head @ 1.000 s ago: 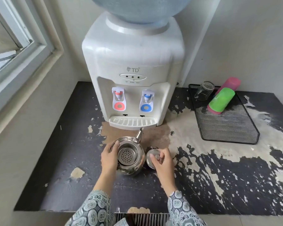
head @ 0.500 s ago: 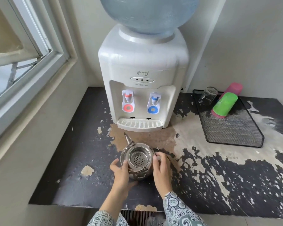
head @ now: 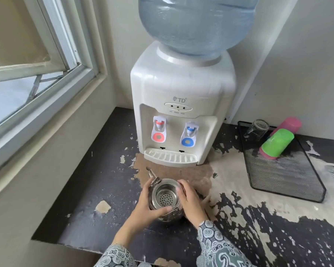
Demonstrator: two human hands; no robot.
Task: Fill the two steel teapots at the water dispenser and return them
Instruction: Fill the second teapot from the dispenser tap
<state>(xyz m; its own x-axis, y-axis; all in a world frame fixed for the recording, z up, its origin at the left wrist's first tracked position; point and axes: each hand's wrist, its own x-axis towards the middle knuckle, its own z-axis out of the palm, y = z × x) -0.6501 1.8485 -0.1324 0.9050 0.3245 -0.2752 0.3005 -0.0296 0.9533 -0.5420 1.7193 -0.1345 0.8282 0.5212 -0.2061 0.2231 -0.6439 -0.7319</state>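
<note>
One steel teapot (head: pixel 165 199) stands on the worktop in front of the white water dispenser (head: pixel 181 89). It has no lid on, and a perforated strainer shows inside. Its spout points up and to the left. My left hand (head: pixel 143 207) wraps its left and near side, thumb over the front rim. My right hand (head: pixel 191 201) presses against its right side. I cannot see the lid or a second teapot. On the dispenser, a red tap (head: pixel 158 132) and a blue tap (head: pixel 189 135) sit above the drip tray (head: pixel 171 158).
The black worktop (head: pixel 104 180) has peeling paint, and a window frame runs along the wall on its left. At the right lies a black mesh tray (head: pixel 283 180) holding a glass (head: pixel 256 130), a green cup (head: pixel 277 142) and a pink cup (head: pixel 289 124).
The teapot has turned, so its spout now points left instead of right. My right hand, which held the lid beside the pot, has closed against the pot's side. The lid is out of sight.
</note>
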